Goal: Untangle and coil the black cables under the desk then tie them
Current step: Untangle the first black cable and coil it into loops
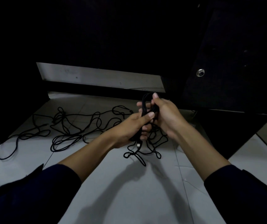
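A coiled bundle of black cable [145, 101] is held up above the floor between both hands. My left hand [132, 126] grips the lower part of the coil, thumb pressed across it. My right hand [165, 113] grips the upper part, its thumb at the top of the loop. A cable end with a small plug [139, 145] hangs below my left hand. Loose loops of the same cable [145, 152] trail on the tiles under my hands. More tangled black cable [74, 126] lies spread on the floor to the left.
The floor is pale tile [129, 183]. A dark desk panel [13, 102] stands at the left, and a dark cabinet side with a round metal fitting [200, 72] at the right. A grey metal rail [100, 77] crosses the back.
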`<state>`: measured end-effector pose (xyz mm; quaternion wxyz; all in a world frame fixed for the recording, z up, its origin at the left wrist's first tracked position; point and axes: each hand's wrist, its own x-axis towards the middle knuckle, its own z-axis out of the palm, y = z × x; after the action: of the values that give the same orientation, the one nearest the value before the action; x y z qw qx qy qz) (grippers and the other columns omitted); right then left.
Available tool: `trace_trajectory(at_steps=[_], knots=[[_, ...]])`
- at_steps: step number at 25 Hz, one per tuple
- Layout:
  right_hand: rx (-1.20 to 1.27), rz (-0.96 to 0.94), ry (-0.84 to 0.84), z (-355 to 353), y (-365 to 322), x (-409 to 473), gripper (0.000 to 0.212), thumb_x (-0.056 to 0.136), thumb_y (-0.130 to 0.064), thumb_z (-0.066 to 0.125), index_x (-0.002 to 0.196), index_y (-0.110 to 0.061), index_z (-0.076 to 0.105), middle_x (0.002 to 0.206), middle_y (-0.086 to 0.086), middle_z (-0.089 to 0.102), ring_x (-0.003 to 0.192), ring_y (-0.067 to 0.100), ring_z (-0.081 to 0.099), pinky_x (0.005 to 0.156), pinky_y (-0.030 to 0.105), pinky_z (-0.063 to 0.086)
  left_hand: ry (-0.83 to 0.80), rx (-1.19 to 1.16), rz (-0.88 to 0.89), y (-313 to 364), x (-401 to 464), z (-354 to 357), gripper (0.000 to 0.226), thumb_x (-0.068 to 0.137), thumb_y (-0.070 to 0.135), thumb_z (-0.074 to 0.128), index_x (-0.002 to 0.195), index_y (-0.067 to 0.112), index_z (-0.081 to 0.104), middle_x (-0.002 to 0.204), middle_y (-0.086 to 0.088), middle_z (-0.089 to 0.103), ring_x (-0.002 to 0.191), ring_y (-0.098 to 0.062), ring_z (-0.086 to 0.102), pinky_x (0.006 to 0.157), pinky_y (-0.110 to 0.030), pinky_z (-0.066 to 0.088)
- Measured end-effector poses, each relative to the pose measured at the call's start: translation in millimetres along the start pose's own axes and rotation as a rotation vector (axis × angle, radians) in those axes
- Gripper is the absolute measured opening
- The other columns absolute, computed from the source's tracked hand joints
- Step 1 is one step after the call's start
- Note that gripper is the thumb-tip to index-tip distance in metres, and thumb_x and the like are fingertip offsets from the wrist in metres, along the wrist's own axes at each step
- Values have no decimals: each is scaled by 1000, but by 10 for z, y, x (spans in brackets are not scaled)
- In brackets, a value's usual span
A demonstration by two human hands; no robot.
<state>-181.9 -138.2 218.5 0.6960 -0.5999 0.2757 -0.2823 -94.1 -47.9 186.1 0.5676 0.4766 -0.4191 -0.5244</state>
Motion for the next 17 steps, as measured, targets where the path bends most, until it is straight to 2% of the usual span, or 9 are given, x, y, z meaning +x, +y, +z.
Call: trace_trajectory(at_steps=[2, 4, 6, 9, 11, 13, 14, 16, 17], knots=[[118, 58, -74, -22, 47, -38, 38, 97, -44, 47, 93, -8, 57, 106, 13, 72, 86, 25, 72, 67, 37, 58, 28, -36, 5, 16, -3, -7, 27, 103, 28, 38, 79, 18, 40, 56, 5, 31, 47, -5, 28, 44, -17, 31], [117, 140, -150, -10, 115, -102, 51, 91, -50, 55, 106, -2, 63, 92, 12, 72, 64, 18, 67, 55, 33, 56, 31, -49, -1, 34, -13, -22, 25, 103, 26, 38, 80, 17, 39, 57, 4, 31, 47, -5, 30, 44, -16, 31], [82, 173, -183, 12, 175, -131, 40, 94, -42, 55, 104, -5, 68, 89, 9, 70, 52, 13, 58, 50, 32, 54, 7, -34, -28, 53, -22, -32, 25, 103, 23, 37, 79, 16, 39, 57, 2, 30, 46, -6, 31, 43, -16, 31], [83, 104, -205, 31, 156, -139, 31, 100, -29, 47, 95, -5, 65, 114, 6, 70, 54, 10, 62, 48, 29, 54, -24, -48, -94, 89, -35, -34, 26, 103, 24, 38, 78, 16, 42, 56, 3, 33, 47, -5, 30, 44, -16, 32], [100, 65, -234, 28, 127, -135, 32, 102, -29, 42, 97, -2, 59, 117, 7, 70, 66, 11, 69, 48, 30, 54, -32, -41, -119, 91, -72, -43, 24, 101, 22, 43, 78, 15, 47, 58, 2, 39, 50, -7, 36, 48, -18, 40], [128, 46, -238, 32, 114, -129, 27, 102, -29, 40, 93, -8, 54, 107, 7, 73, 83, 17, 72, 61, 34, 59, -60, 3, -122, 42, -139, -61, 20, 98, 21, 51, 79, 15, 53, 63, 0, 46, 55, -9, 45, 57, -22, 49], [159, 44, -221, 37, 115, -120, 25, 103, -28, 40, 91, -10, 53, 96, 6, 75, 83, 18, 72, 67, 35, 60, -84, 31, -125, 7, -172, -81, 19, 96, 22, 54, 78, 16, 56, 65, -1, 48, 57, -11, 48, 60, -23, 51], [270, 51, -158, 50, 130, -78, 23, 103, -26, 41, 89, -11, 50, 72, 2, 68, 64, 16, 67, 70, 39, 60, -146, 122, -140, -34, -230, -130, 20, 93, 22, 60, 73, 19, 61, 67, -3, 53, 61, -13, 52, 64, -25, 51], [326, 52, -121, 45, 135, -55, 22, 103, -26, 41, 89, -11, 49, 63, 0, 60, 55, 14, 60, 67, 39, 60, -186, 202, -156, -41, -257, -159, 20, 93, 22, 61, 73, 19, 62, 69, -3, 55, 64, -13, 54, 67, -25, 51]])
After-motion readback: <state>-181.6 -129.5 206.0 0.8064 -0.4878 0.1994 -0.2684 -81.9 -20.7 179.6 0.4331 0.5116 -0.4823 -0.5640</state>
